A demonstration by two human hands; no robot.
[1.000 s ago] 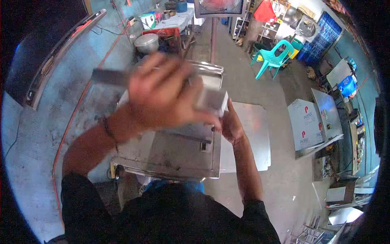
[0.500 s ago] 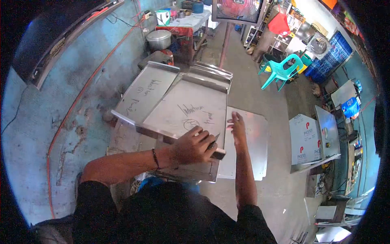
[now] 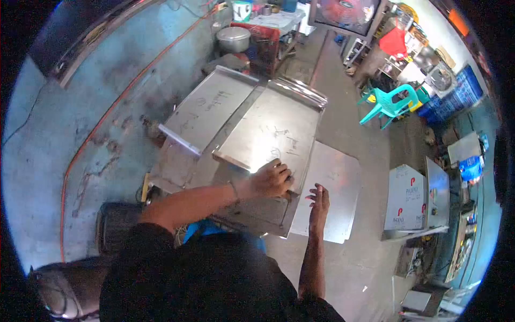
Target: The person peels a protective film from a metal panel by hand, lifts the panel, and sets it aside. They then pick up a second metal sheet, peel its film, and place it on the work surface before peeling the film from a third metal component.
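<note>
A folded sheet-metal panel (image 3: pixel 271 121) with black handwriting lies tilted before me, its far end bent up into a flange. My left hand (image 3: pixel 271 180) is closed over its near edge, close to the right corner; the fingertips are partly hidden. My right hand (image 3: pixel 319 199) hangs just right of that corner, fingers apart and holding nothing. A second marked metal panel (image 3: pixel 206 110) with bent ends lies to the left. Both panels rest on a worn bench (image 3: pixel 198 180). A flat metal sheet (image 3: pixel 338 177) is lower down on the right.
A blue wall (image 3: pixel 96 96) runs along the left. Ahead stand a lidded pot (image 3: pixel 233 38) and a fan (image 3: pixel 346 13). A green plastic chair (image 3: pixel 391 104) is at the far right, with film-covered sheet metal (image 3: pixel 406 198) nearer. A black chair (image 3: pixel 120 228) stands left behind me.
The held panel has shifted away over the bench, uncovering bench top at its near left. My right hand has come lower, nearer my body. The view has also shifted.
</note>
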